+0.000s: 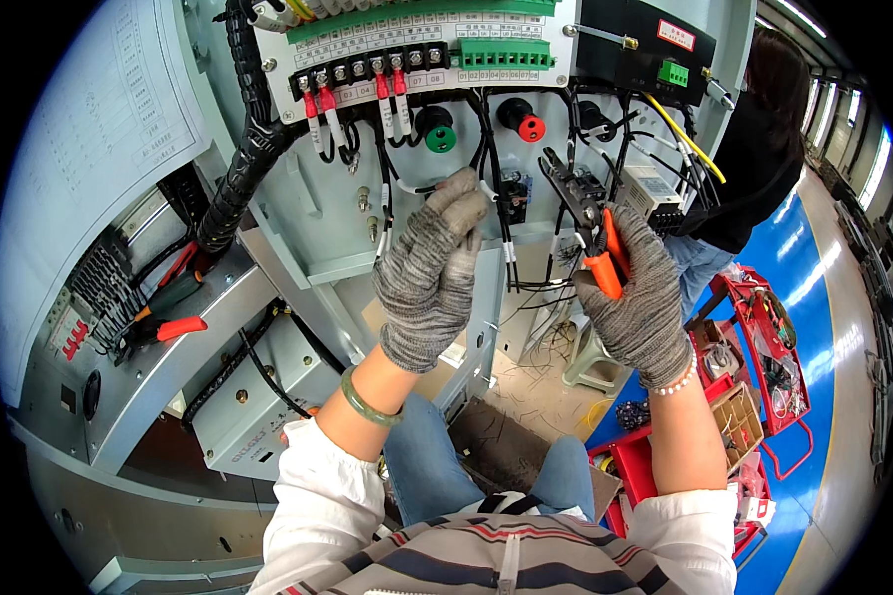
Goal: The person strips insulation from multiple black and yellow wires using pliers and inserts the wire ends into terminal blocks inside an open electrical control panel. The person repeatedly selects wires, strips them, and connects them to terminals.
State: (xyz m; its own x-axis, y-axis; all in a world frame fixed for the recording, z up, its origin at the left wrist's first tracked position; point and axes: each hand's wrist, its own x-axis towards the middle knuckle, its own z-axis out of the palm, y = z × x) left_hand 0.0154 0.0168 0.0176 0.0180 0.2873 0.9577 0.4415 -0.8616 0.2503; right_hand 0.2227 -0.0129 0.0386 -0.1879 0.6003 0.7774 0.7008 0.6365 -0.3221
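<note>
Both my hands wear grey knit gloves. My left hand [432, 263] is raised in front of the open panel, its fingers pressed together around a thin black wire [417, 187] with a white sleeve. My fingertips partly cover that wire. To the right, my right hand [640, 297] grips orange-handled pliers [603, 260], their dark jaws pointing up and left toward the panel's wires. A green push button [440, 138] and a red push button [531, 127] stick out above my hands. Higher up runs a black terminal block [372, 67] with red-capped wires screwed in.
A green terminal strip [506, 56] and a thick black cable bundle [240, 178] border the work. More pliers with red grips [181, 328] lie on the metal ledge at left. At right stand a red tool cart [759, 347], a stool [595, 359] and a person in black [754, 149].
</note>
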